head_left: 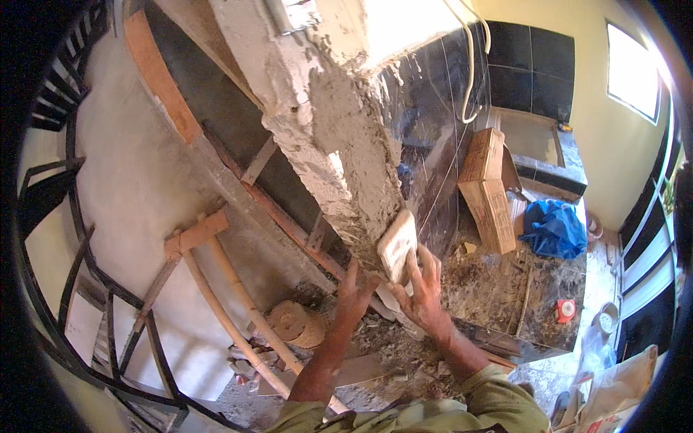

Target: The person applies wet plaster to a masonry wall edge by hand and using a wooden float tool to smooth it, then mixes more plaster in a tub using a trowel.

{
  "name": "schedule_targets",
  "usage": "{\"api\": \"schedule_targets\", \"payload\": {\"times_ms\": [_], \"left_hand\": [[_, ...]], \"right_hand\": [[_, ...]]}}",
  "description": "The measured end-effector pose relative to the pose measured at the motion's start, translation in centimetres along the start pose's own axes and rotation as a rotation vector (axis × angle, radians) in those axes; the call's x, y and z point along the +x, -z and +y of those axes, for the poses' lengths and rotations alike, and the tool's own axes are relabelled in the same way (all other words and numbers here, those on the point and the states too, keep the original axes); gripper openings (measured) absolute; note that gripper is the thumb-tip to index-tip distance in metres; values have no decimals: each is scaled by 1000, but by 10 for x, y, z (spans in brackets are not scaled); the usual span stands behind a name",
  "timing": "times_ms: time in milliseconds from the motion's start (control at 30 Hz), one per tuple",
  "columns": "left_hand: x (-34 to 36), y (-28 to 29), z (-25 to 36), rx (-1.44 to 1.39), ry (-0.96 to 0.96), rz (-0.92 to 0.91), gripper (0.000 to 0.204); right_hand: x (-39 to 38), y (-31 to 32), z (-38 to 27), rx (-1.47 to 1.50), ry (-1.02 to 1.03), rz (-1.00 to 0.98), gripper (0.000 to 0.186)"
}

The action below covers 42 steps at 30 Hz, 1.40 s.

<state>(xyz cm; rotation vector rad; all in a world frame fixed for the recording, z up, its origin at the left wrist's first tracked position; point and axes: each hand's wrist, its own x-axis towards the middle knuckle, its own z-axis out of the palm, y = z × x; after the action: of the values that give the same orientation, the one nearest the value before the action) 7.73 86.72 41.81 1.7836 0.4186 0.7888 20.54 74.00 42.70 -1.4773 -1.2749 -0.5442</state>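
Olive sleeves, yours, foremost. Pale block: at the plastered column, your right hand grasping its lower end, presumably for steady pressure. Left hand: just beside; grip cannot be told.

The right hand holds a pale block against the mortar-coated column, the left hand near it; blue plastic lies farther right
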Motion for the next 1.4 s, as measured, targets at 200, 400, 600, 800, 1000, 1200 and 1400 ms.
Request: {"api": "schedule_targets", "payload": {"times_ms": [200,400,600,800,1000,1200,1400], "left_hand": [[3,1,-16,-40,-45,10,78],[4,3,-20,79,-75,10,78],[8,7,-21,-24,-157,-44,80],[4,12,-31,173,-249,79,83],[7,7,-19,14,-174,24,81],[2,9,-14,355,-183,52,77],[7,7,-24,77,-193,15,86]], "right_hand": [[53,17,-19,-44,90,65,71],[102,32,-42,-48,84,131,68],[28,8,-24,-35,13,61,66],[120,27,-49,12,121,190,68],[168,43,-69,4,94,250,67],[55,16,-27,2,19,83,69],[56,17,-24,36,2,122,74]]}}
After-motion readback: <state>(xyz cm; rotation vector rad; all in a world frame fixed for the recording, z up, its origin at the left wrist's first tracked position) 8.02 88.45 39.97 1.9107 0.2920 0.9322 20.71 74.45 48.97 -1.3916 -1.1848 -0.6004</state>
